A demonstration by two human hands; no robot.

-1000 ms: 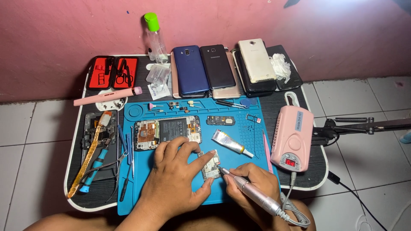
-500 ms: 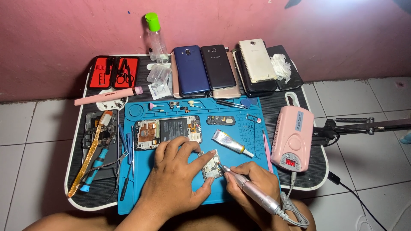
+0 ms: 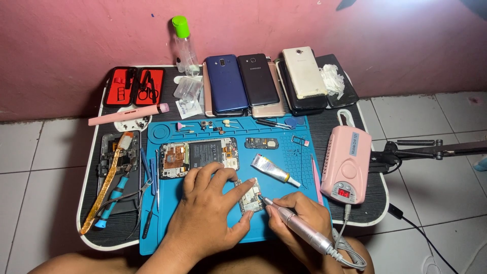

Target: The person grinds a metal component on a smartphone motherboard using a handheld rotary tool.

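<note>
As far as the three views can be held against each other, almost nothing has moved: both hands sit where they sat a second ago, the board between them has not shifted, and the tool tip rests at the same corner, which I judge to mean slow, fine work on one spot and not a change of step

Largest first, the table (image 3: 373, 213) carries a blue mat (image 3: 299, 167), and on the mat, above the hands, lies an opened phone (image 3: 199, 156) with its battery and boards bare. To the right stands a pink control box (image 3: 346, 163) with a small red display, its cable running down to the tool. Along the back edge lie several closed phones (image 3: 242, 81), a clear bottle (image 3: 183, 44) with a green cap, and a red tool case (image 3: 134, 85); at the left, a second stripped phone (image 3: 109, 167) lies under a toothbrush (image 3: 109, 185)

The left hand (image 3: 210, 215) lies flat over the mat, fingers spread, forefinger and thumb pinching the board (image 3: 250, 199) at its top and bottom edges. The right hand (image 3: 299, 220) has its fingers closed together round the pen tool (image 3: 297, 228), held like a pencil, tip touching the board's upper right edge

The board is small, pale and oblong, flat on the mat near the front edge, just below a tube (image 3: 274, 169) of paste; its finer parts are too small to tell
</note>
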